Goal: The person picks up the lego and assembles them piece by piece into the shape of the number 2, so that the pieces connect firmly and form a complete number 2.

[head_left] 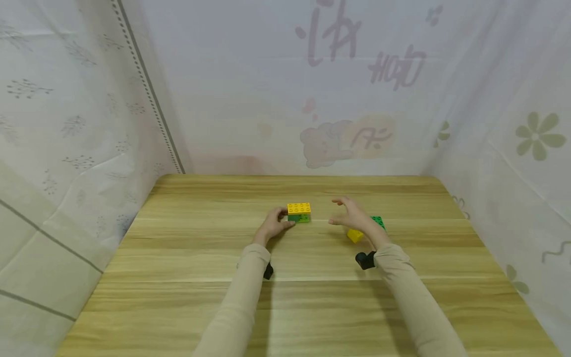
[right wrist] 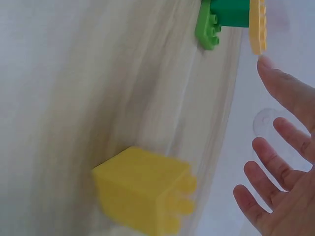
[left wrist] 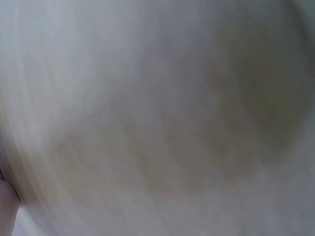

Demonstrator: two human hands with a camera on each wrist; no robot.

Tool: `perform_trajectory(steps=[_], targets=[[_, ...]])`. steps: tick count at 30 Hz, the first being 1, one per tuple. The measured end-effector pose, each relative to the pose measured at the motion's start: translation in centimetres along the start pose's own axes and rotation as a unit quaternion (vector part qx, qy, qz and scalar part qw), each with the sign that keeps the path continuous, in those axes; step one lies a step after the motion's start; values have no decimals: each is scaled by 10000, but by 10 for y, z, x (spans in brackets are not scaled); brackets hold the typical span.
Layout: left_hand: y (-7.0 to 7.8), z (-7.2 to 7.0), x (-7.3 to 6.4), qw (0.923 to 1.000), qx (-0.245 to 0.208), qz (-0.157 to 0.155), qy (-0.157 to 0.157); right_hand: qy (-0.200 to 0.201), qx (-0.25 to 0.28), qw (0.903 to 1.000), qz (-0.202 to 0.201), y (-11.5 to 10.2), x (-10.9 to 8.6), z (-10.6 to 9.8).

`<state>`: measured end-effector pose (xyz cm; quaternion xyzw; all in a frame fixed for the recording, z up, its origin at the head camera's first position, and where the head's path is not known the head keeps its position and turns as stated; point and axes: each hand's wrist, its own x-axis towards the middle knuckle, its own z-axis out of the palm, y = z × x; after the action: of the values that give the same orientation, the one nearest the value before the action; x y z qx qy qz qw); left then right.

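Observation:
A stack of toy building blocks (head_left: 299, 208) stands on the table: a yellow studded piece on top, dark green in the middle, a light green plate (right wrist: 204, 27) at the bottom. My left hand (head_left: 273, 225) grips the stack's left end, thumb at the front and fingers curled behind. To the right of the stack, my right hand (head_left: 352, 215) hovers with fingers spread and nothing held. Below its wrist lies a yellow block (right wrist: 142, 189), with a green block (head_left: 378, 221) beside it, partly hidden by the hand. The left wrist view is heavily blurred.
The wooden table (head_left: 312, 317) reaches back to a hanging patterned white cloth (head_left: 250, 99), which also runs along both sides. A black wrist mount (head_left: 366, 260) sits at the right wrist, and another (head_left: 268, 271) shows at the left.

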<state>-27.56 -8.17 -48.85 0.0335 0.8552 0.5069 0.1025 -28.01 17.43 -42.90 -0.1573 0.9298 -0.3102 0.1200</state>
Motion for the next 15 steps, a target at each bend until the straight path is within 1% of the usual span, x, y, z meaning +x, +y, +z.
perform_trajectory(steps=[5, 9, 12, 15], targets=[[-1, 2, 0, 10000, -41, -62, -44, 96, 64, 9999, 10, 18, -18, 2], [-3, 2, 1, 10000, -16, -50, -63, 289, -135, 9995, 90, 35, -29, 8], [-2, 1, 1, 9999, 20, -58, -84, 325, -47, 9988, 355, 43, -34, 13], [-1, -1, 0, 9999, 54, -77, -95, 265, 101, 9975, 651, 47, -36, 18]])
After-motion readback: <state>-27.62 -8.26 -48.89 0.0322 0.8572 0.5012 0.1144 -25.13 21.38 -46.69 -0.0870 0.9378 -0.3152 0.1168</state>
